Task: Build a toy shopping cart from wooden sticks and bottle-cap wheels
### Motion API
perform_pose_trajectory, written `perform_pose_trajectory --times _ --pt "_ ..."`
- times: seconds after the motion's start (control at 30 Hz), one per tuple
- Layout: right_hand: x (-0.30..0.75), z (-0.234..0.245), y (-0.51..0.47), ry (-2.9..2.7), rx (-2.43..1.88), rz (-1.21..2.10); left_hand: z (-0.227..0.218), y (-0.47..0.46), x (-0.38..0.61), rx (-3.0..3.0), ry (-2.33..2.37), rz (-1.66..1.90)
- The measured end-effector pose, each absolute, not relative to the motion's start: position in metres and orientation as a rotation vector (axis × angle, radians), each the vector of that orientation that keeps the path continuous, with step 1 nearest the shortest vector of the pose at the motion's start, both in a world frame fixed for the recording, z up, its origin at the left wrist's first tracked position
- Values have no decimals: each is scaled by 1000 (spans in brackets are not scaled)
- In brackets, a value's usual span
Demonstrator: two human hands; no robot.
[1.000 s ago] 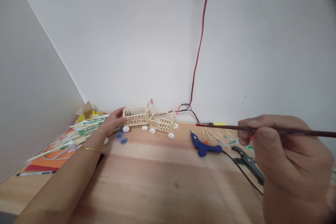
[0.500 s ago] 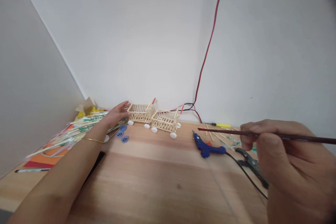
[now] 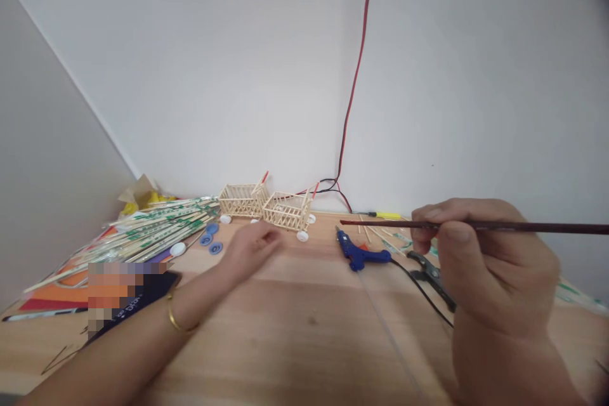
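My right hand (image 3: 495,260) pinches a slim dark-red paintbrush (image 3: 523,227) between thumb and fingers. The brush lies almost level, its reddish tip pointing left above a blue glue gun (image 3: 356,250). My left hand (image 3: 254,246), with a gold bangle at the wrist, is in front of two small carts built from wooden sticks. Its fingers are curled and blurred, and whether they hold anything is unclear. The left cart (image 3: 242,202) and the right cart (image 3: 286,210) stand side by side on white wheels, each with a red-ended handle. My left hand partly covers their lower edges.
Bagged wooden sticks (image 3: 162,222) lie at the left, with blue bottle caps (image 3: 212,228) beside them. A dark pad (image 3: 143,301) and a pen (image 3: 45,314) are nearer. Pliers (image 3: 432,276), a yellow-handled tool (image 3: 387,216) and loose sticks lie at the right. A red-black cable (image 3: 356,76) runs down the wall.
My left hand has drawn back from beside the left cart and moved right and nearer, its fingers now curled. My right hand still holds the paintbrush. The whole view has shifted slightly.
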State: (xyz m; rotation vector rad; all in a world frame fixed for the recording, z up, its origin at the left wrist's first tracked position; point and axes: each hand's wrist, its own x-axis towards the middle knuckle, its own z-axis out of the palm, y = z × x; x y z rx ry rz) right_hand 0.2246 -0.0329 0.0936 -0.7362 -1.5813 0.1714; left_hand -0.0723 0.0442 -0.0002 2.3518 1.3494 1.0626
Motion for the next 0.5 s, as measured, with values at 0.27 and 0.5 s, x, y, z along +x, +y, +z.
perform_pose_trajectory --times 0.27,0.5 --pt "229 98 -39 -1496 -663 155 -34 67 -17 2210 1326 1013" --pt "228 103 -40 -1494 -657 116 -45 77 -13 2400 1221 1135"
